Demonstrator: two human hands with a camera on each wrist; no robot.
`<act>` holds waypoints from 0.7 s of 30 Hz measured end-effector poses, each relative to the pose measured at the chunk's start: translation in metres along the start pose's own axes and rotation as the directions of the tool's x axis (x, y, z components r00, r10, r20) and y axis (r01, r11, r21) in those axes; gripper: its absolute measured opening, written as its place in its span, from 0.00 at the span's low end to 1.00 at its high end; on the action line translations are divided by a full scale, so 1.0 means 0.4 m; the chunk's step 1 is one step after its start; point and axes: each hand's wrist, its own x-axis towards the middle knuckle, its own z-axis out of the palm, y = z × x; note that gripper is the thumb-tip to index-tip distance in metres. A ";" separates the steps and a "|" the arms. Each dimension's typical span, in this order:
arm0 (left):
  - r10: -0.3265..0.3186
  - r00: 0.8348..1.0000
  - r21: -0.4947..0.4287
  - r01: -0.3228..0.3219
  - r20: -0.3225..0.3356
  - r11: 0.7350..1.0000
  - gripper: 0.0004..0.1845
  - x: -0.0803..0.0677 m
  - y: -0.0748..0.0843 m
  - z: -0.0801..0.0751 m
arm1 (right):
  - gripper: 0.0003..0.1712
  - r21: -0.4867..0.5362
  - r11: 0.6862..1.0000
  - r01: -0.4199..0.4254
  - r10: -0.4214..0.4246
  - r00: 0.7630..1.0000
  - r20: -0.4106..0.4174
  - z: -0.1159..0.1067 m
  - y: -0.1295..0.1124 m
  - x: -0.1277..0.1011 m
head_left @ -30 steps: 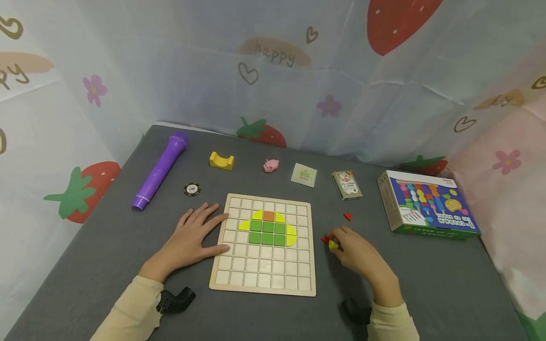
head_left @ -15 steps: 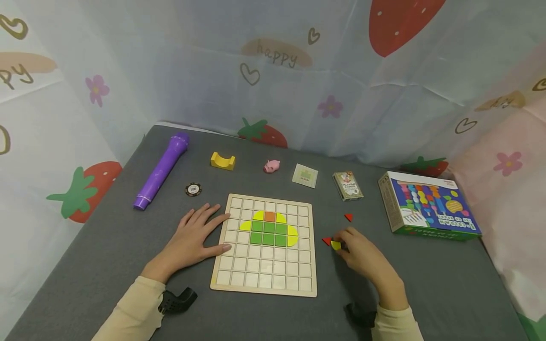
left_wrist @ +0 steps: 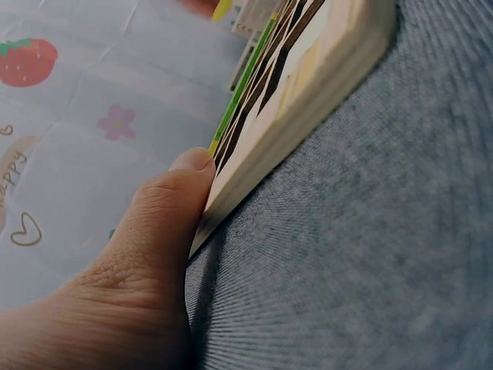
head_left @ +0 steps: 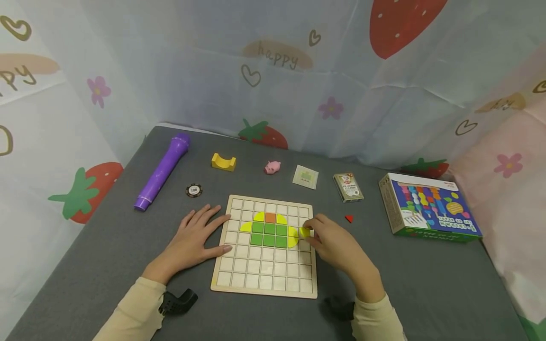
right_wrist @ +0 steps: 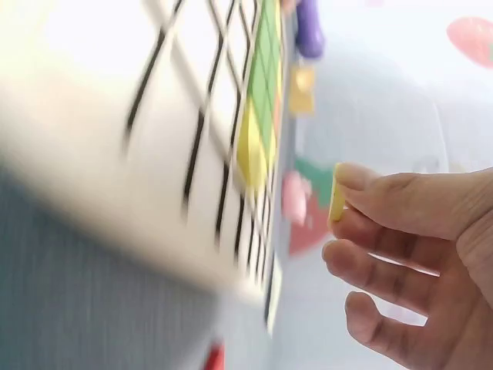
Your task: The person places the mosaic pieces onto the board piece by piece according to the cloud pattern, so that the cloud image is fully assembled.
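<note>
A wooden grid board (head_left: 264, 279) lies on the grey table, with green, yellow and orange tiles (head_left: 268, 228) set in its upper middle. My left hand (head_left: 194, 235) rests flat, fingers straight, against the board's left edge; its thumb (left_wrist: 166, 208) touches the board's side (left_wrist: 308, 116). My right hand (head_left: 330, 239) is over the board's right edge and pinches a small yellow piece (head_left: 304, 232) just right of the tile pattern. In the right wrist view the yellow piece (right_wrist: 337, 202) sits between thumb and fingertip above the board (right_wrist: 115, 123).
A red triangle (head_left: 349, 218) lies right of the board. Behind it sit a purple torch (head_left: 162, 171), a poker chip (head_left: 194, 190), a yellow block (head_left: 223, 162), a pink pig (head_left: 271, 166), a small packet (head_left: 305, 176), a card deck (head_left: 348, 186) and a coloured box (head_left: 431, 204).
My right hand lifted the yellow piece from the table right of the board and carried it left over the board's right edge. The left hand stayed put.
</note>
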 end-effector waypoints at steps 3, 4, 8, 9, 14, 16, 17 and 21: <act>0.003 1.000 0.002 -0.003 -0.003 1.000 0.42 0.000 -0.001 0.000 | 0.16 0.002 0.998 0.057 -0.057 0.998 0.032 0.020 -0.049 0.037; 0.004 1.000 0.001 -0.004 -0.002 1.000 0.42 0.000 -0.001 -0.001 | 0.15 0.003 0.997 0.080 -0.080 0.996 0.043 0.028 -0.064 0.049; 0.005 1.000 0.002 -0.005 -0.004 1.000 0.42 0.000 0.000 -0.002 | 0.15 -0.011 0.985 0.175 -0.174 0.982 0.069 0.063 -0.120 0.095; 0.005 1.000 0.001 -0.005 -0.006 1.000 0.42 0.000 0.000 -0.003 | 0.15 -0.021 0.980 0.196 -0.194 0.978 0.070 0.071 -0.132 0.106; 0.013 1.000 0.010 -0.013 -0.012 1.000 0.41 0.000 -0.001 0.000 | 0.15 -0.097 0.959 0.266 -0.261 0.963 0.064 0.104 -0.174 0.151; 0.016 1.000 0.015 -0.016 -0.015 1.000 0.41 0.000 -0.002 0.001 | 0.15 -0.120 0.951 0.284 -0.277 0.959 0.066 0.114 -0.185 0.162; 0.016 1.000 0.019 -0.016 -0.016 1.000 0.41 0.000 -0.003 0.001 | 0.15 -0.127 0.948 0.290 -0.284 0.956 0.069 0.118 -0.190 0.167; 0.018 1.000 0.020 -0.017 -0.021 1.000 0.41 0.000 -0.005 0.002 | 0.15 -0.157 0.942 0.297 -0.285 0.954 0.093 0.129 -0.203 0.177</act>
